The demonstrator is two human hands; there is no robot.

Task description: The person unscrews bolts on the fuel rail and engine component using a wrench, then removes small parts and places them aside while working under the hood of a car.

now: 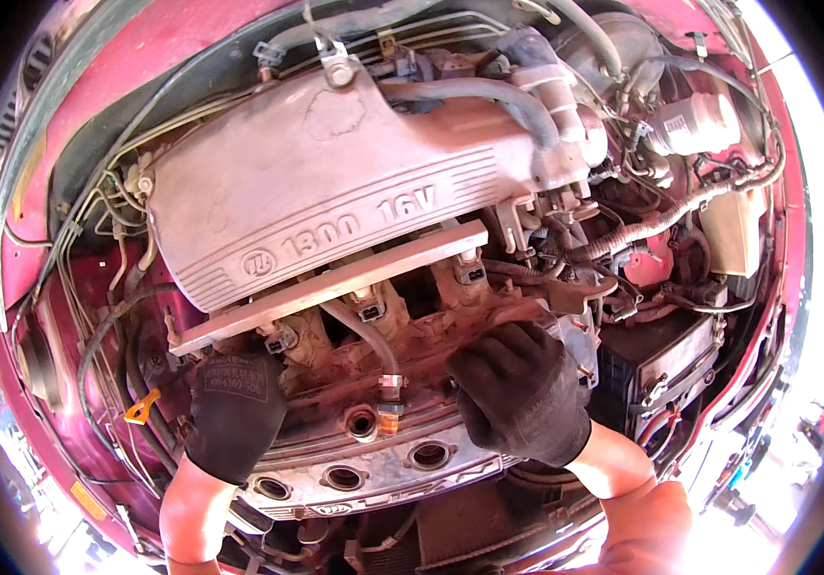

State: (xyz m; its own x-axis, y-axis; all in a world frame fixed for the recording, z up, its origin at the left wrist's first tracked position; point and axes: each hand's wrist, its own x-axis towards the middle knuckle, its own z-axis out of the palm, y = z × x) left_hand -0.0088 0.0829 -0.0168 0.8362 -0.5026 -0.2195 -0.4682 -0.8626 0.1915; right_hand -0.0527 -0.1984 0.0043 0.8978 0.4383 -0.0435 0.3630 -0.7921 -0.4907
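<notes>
My left hand, in a black work glove, reaches down at the left end of the engine's valve cover, just below the long metal fuel rail. Its fingertips drop out of sight, so their grip is hidden. My right hand, gloved the same way, rests at the right part of the dusty cover with its fingers curled in; whatever they hold is hidden. Between the hands hangs a grey hose with a clamped end and an amber tip, near an open round hole in the cover.
A large dusty intake manifold spans the bay beyond the rail. Injector connectors sit along the rail. A yellow dipstick handle stands left of my left hand. To the right lie a black battery and a corrugated wiring conduit.
</notes>
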